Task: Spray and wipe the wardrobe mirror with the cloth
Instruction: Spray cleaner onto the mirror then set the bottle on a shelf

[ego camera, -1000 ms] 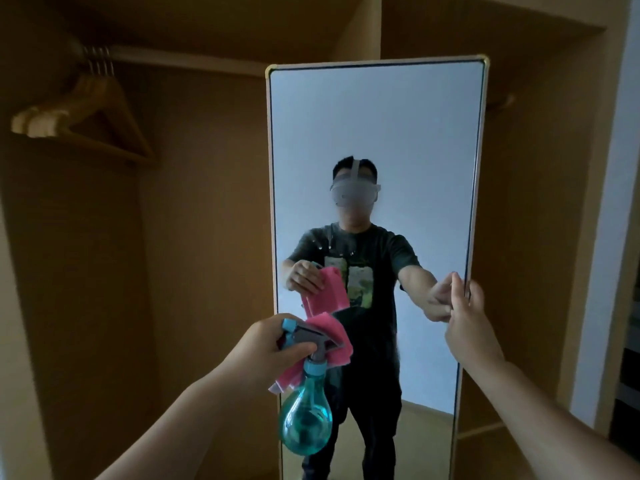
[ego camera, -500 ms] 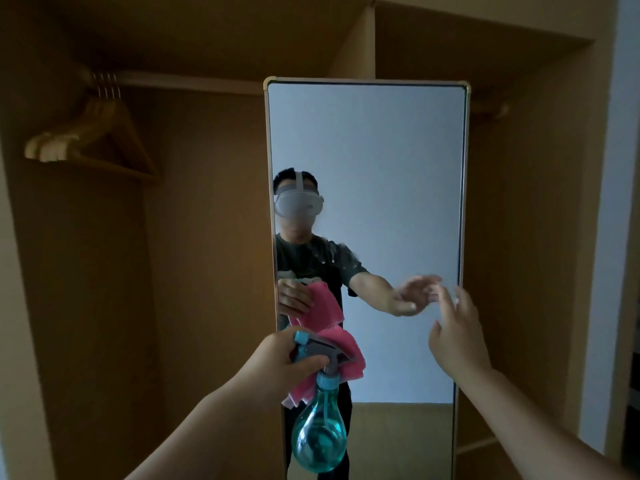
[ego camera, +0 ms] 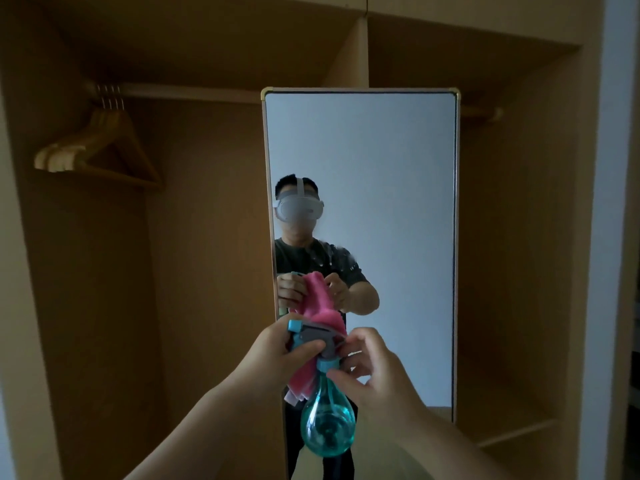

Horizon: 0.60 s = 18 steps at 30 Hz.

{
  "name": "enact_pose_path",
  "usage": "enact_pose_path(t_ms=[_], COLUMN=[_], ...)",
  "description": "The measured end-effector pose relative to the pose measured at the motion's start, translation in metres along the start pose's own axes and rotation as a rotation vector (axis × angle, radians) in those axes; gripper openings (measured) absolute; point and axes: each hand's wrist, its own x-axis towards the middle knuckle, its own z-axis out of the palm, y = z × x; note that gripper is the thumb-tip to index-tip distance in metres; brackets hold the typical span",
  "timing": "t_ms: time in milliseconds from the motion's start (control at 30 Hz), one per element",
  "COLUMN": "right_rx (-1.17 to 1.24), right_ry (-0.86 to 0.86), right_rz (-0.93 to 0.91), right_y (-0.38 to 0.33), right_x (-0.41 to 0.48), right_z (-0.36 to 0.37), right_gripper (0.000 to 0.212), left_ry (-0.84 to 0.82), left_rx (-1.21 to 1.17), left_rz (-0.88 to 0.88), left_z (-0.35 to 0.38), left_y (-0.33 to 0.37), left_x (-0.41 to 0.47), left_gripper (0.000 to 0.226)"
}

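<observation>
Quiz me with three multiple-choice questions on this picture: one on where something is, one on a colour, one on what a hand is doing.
1. Where do the wooden hangers hang?
A. On the rail in the left compartment.
B. On the rail in the right compartment.
C. On a hook on the door.

2. What colour is the cloth?
A. White.
B. Yellow.
C. Pink.

3. What is the left hand doing?
A. Hanging free at the person's side.
B. Gripping the top of the spray bottle.
C. Pressing flat on the glass.

Answers:
1 A: the hangers sit on the rail to the left of the mirror.
2 C: the cloth bunched behind the bottle is plainly pink.
3 B: its fingers and thumb curl round the bottle's trigger head.
</observation>
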Motion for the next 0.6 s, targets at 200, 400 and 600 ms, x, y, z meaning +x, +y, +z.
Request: enact_pose_path(t_ms=[200, 400, 600], right_rx=[0.224, 0.403, 0.425], right_ry=[0.023, -0.072, -0.101], right_rz=[0.128, 0.134, 0.240], right_y=[0.001, 0.001, -0.005], right_x=[0.013, 0.028, 0.045], right_z=[0.006, -0.018, -0.038], right_gripper=[0.053, 0.052, 0.061], left_ry=[0.010, 0.045, 0.062], left_rx=[-0.014, 0.105, 0.276], left_rz=[0.039, 0.007, 0.063], left_z=[0.008, -0.008, -0.011], left_y=[0.010, 0.016, 0.030], left_x=[0.004, 0.011, 0.013], left_gripper=[0.013, 0.046, 0.025])
